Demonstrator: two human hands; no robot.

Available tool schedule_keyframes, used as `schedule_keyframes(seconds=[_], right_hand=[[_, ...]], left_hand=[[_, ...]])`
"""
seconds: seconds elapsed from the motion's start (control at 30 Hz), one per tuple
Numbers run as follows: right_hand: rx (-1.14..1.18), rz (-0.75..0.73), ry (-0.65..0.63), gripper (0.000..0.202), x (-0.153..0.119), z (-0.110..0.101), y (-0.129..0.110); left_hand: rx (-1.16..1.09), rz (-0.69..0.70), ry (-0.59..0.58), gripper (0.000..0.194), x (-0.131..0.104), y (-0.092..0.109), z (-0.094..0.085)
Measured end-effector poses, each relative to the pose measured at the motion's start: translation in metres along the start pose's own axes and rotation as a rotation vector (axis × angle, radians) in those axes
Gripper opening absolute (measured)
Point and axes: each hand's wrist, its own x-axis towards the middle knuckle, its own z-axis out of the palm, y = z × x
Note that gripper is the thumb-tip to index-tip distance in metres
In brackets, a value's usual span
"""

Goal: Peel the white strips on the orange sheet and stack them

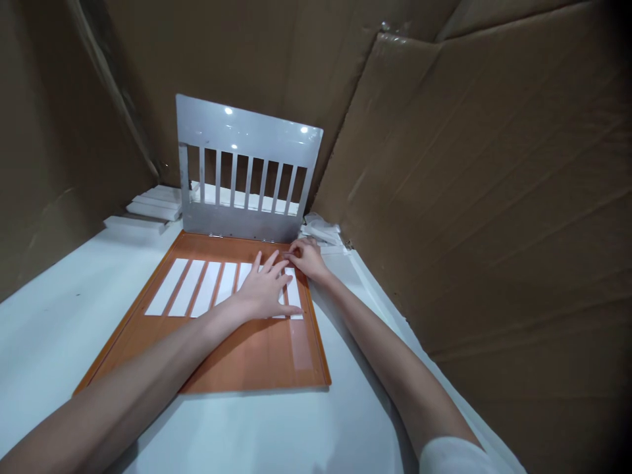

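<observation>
An orange board (232, 362) lies on the white table. White strips (180, 288) sit side by side across its middle, with narrow orange gaps between them. My left hand (264, 291) rests over the right-hand strips with its fingers spread, hiding parts of them. At the board's upper right, my right hand (306, 258) is pinched at the top of the rightmost strip (294, 296). Something thin and clear seems to be at its fingertips, too small to make out. A slotted grey plate (241, 225) stands raised along the board's far edge.
Stacked white pieces (155, 204) lie behind the board at the left. More white pieces and crumpled clear wrapping (320, 230) are at the back right. Cardboard walls (444, 197) close in the white table (257, 428) at the left, back and right.
</observation>
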Motion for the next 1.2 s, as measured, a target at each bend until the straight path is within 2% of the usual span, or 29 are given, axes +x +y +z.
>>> schedule_keyframes(seconds=[0.17,0.3,0.4,0.67,0.8,1.0,1.2], right_hand=[[0.145,0.038,0.017,0.004,-0.009,-0.009,-0.011],[0.251,0.0,-0.015,0.013,-0.026,-0.022,-0.017],[0.27,-0.044,-0.04,0.012,-0.039,-0.029,-0.019],[0.166,-0.187,-0.087,0.016,-0.06,-0.024,-0.016],[0.115,-0.259,-0.106,0.018,-0.066,-0.021,-0.014],[0.028,-0.346,-0.199,0.021,-0.069,-0.023,-0.01],[-0.189,-0.452,-0.274,0.027,-0.071,-0.031,-0.015]], left_hand=[[0.001,-0.031,0.008,0.076,-0.002,0.0,0.001],[-0.007,-0.038,0.001,0.076,-0.002,0.001,0.001],[-0.012,-0.034,0.001,0.074,-0.002,0.001,0.0],[-0.044,-0.037,0.016,0.072,-0.003,0.001,0.0],[-0.078,-0.091,0.026,0.075,-0.002,0.0,0.003],[-0.099,-0.127,-0.032,0.085,-0.001,-0.004,0.009],[-0.086,-0.113,-0.126,0.087,0.001,-0.004,0.007]])
